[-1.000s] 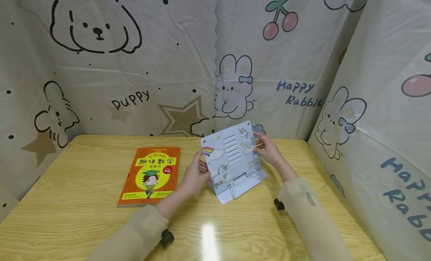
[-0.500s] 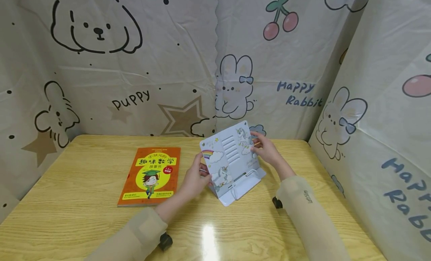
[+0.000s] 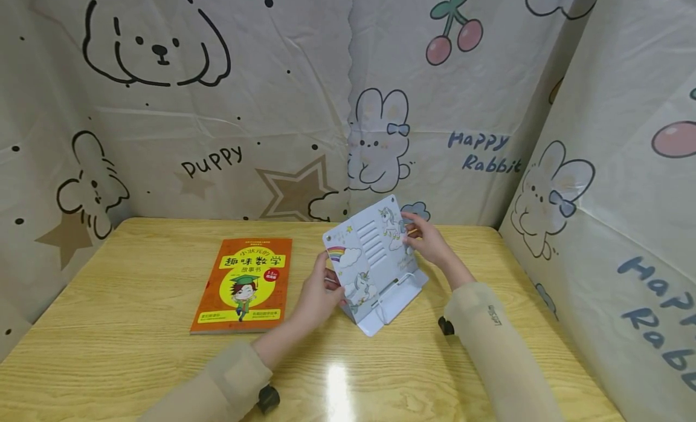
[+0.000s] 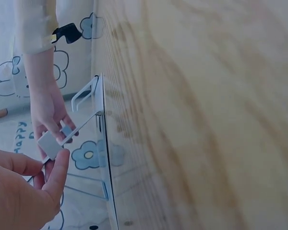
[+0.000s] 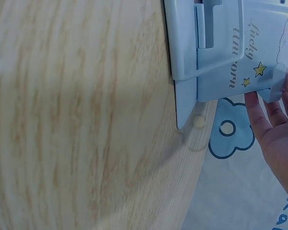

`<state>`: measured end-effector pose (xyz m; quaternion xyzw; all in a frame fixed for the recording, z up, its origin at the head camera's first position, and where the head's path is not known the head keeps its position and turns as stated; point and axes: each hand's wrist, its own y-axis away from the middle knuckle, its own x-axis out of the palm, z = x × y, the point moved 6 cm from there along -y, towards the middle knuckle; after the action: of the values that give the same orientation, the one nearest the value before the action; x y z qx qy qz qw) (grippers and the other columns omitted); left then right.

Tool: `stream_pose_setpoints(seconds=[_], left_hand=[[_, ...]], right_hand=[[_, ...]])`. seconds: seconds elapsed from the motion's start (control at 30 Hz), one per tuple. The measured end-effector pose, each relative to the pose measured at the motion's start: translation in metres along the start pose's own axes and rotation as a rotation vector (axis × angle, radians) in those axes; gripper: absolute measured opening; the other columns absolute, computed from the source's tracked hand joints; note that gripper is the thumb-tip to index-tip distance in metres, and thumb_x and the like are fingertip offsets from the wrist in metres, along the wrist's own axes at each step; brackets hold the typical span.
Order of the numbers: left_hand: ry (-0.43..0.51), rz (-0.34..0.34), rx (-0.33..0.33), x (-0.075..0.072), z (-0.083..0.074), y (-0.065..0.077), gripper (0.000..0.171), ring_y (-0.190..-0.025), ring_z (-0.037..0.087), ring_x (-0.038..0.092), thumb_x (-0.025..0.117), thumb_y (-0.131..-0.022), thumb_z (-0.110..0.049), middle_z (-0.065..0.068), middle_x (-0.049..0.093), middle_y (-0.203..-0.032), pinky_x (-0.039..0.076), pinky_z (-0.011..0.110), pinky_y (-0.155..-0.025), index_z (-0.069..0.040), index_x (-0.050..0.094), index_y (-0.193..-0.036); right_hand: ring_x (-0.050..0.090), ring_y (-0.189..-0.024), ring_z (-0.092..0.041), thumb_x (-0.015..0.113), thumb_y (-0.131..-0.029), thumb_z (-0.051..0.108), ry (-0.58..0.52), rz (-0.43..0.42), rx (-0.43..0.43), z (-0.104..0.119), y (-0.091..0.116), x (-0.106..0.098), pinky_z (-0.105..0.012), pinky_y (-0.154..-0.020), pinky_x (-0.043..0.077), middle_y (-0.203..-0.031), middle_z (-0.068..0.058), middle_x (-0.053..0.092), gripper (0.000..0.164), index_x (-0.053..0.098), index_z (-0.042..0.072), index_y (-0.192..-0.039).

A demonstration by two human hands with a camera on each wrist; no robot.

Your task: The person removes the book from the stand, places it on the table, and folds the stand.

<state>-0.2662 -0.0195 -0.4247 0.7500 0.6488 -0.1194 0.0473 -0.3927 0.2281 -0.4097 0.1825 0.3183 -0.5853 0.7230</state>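
Observation:
A white book stand (image 3: 375, 246), printed with unicorns, clouds and a rainbow, stands tilted back on the wooden table. Its slotted back plate and front ledge with wire page holders face the near right. My left hand (image 3: 321, 292) grips the plate's left edge between thumb and fingers, part of them hidden behind it. At the opposite edge my right hand (image 3: 428, 239) pinches the plate. Up close in the right wrist view, fingers of the right hand (image 5: 278, 129) reach behind the printed plate (image 5: 225, 76). The left wrist view has the stand nearly edge-on, with wire legs behind it.
An orange book (image 3: 244, 286) with a cartoon graduate on its cover lies flat to the left of the stand. Cartoon-printed cloth (image 3: 304, 107) hangs behind the wooden table (image 3: 136, 289) and along its right side.
Both hands have turned the book stand a little, so that it faces more to the right. Its near left corner has come towards me. The orange book has not moved.

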Motion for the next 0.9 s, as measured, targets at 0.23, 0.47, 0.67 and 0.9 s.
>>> stream_pose_setpoints(seconds=[0.23, 0.47, 0.67, 0.9], left_hand=[[-0.019, 0.000, 0.006, 0.000, -0.001, 0.001, 0.065, -0.079, 0.021, 0.058, 0.061, -0.084, 0.007, 0.013, 0.053, -0.095, 0.058, 0.035, -0.063, -0.019, 0.030, -0.136], [-0.047, 0.012, 0.048, -0.010, 0.001, -0.008, 0.069, -0.082, 0.021, 0.061, 0.065, -0.083, 0.004, 0.011, 0.056, -0.098, 0.058, 0.029, -0.064, -0.020, 0.030, -0.138], [0.058, 0.046, 0.066, -0.020, -0.008, -0.017, 0.075, -0.089, 0.025, 0.062, 0.064, -0.082, 0.008, 0.016, 0.055, -0.106, 0.059, 0.033, -0.067, -0.020, 0.028, -0.141], [0.118, 0.143, 0.113, -0.034, -0.019, -0.026, 0.080, -0.093, 0.028, 0.058, 0.059, -0.085, 0.011, 0.018, 0.050, -0.109, 0.058, 0.036, -0.072, -0.028, 0.024, -0.145]], right_hand=[[0.056, -0.107, -0.034, 0.058, -0.091, 0.000, 0.021, -0.030, -0.007, 0.004, 0.001, 0.002, -0.044, -0.089, 0.049, -0.119, -0.022, 0.054, 0.060, 0.035, 0.011, -0.145], [0.054, -0.111, -0.032, 0.064, -0.089, 0.007, 0.093, -0.093, 0.000, 0.014, 0.011, 0.008, -0.045, -0.089, 0.051, -0.129, -0.017, 0.050, 0.067, 0.031, 0.014, -0.147], [0.052, -0.114, -0.039, 0.072, -0.083, 0.010, 0.131, -0.167, -0.054, 0.025, 0.023, 0.012, -0.048, -0.094, 0.047, -0.133, -0.020, 0.046, 0.072, 0.035, 0.008, -0.145], [0.041, -0.126, -0.039, 0.078, -0.077, 0.020, 0.125, -0.180, -0.031, 0.029, 0.031, 0.023, -0.050, -0.104, 0.039, -0.143, -0.022, 0.034, 0.082, 0.034, 0.009, -0.145]])
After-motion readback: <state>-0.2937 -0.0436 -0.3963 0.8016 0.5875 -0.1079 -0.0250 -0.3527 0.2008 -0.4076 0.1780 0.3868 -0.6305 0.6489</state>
